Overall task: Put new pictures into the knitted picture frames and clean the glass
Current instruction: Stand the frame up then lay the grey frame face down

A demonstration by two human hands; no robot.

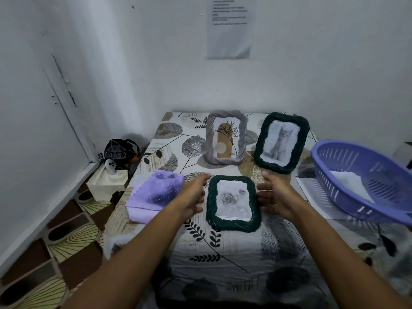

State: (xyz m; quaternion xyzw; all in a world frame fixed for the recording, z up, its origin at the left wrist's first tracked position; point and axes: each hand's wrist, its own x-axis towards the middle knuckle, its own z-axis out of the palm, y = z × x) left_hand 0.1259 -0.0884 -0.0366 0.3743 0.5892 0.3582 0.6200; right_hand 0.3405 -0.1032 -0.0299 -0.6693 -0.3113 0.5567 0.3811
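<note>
A dark green knitted frame with a rose picture lies flat on the leaf-patterned table cover. My left hand is open just left of it, fingers spread, not touching. My right hand is open at its right edge, fingertips close to the rim. Behind stand a grey knitted frame with a plant picture and a second dark green frame with a cat picture. A folded lilac cloth lies left of my left hand.
A purple plastic basket holding white paper sits at the right, over more white sheets. A dark pouch rests on a white box on the floor at the left. The wall is close behind the frames.
</note>
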